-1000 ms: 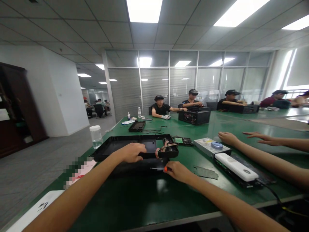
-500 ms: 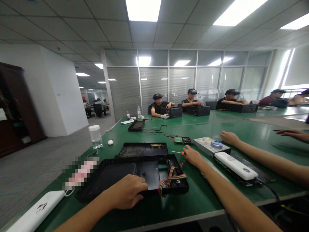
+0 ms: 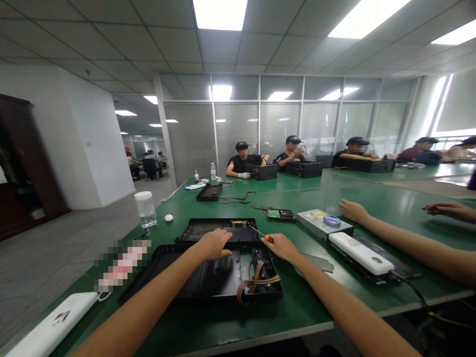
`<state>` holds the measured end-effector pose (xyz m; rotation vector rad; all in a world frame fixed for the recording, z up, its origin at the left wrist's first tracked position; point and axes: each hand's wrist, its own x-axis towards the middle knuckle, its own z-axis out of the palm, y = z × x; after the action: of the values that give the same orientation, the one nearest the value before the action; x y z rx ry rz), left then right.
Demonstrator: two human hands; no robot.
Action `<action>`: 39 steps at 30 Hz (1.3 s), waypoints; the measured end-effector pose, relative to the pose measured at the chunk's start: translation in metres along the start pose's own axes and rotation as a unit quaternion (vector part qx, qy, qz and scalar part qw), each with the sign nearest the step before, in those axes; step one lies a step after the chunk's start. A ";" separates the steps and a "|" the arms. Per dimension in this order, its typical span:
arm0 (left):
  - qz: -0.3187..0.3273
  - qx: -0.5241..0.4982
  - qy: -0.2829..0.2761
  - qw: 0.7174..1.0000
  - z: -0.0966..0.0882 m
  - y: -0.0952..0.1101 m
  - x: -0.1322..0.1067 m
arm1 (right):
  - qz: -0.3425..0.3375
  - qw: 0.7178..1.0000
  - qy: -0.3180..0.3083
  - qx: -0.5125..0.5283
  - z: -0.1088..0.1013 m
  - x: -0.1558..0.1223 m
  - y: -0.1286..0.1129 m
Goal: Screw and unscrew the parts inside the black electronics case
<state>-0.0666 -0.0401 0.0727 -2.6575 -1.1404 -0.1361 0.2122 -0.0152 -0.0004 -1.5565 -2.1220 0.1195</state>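
My right hand (image 3: 283,247) is closed round the orange handle of a screwdriver (image 3: 268,239). Its thin shaft points up and left, toward the brass-coloured part (image 3: 241,223) on a black panel (image 3: 208,230). Whether the tip touches that part I cannot tell. My left hand (image 3: 213,244), fingers stretched out, is over the near side of the panel and the back edge of a shallow black case (image 3: 174,270). Nothing shows in it. Striped ribbon cables (image 3: 256,281) loop over the case's right end.
A lidded jar (image 3: 145,210) and a white power bank (image 3: 61,322) are on the left. To the right are a green circuit board (image 3: 278,214), a silver box (image 3: 316,223) with a blue tape roll (image 3: 332,220), a white device (image 3: 360,253), and another person's arm (image 3: 394,233).
My left hand has left the case's near part and moved up and away, fingers straighter. My right hand has shifted left with the screwdriver, bringing its tip to the panel.
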 end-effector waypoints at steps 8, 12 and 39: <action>0.008 0.009 -0.042 0.999 0.039 -0.036 0.018 | 0.009 0.998 -0.007 -0.055 0.003 -0.001 -0.004; -0.004 0.017 -0.064 0.998 0.034 -0.029 0.017 | -0.013 0.998 0.008 -0.062 0.007 0.000 -0.005; 0.184 -0.049 0.030 0.981 0.021 0.014 0.032 | 0.038 0.997 0.070 -0.020 0.003 0.004 -0.004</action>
<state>-0.0342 -0.0216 0.0553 -2.8759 -0.6218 -0.2066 0.2067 -0.0119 -0.0001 -1.6198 -1.9691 -0.0073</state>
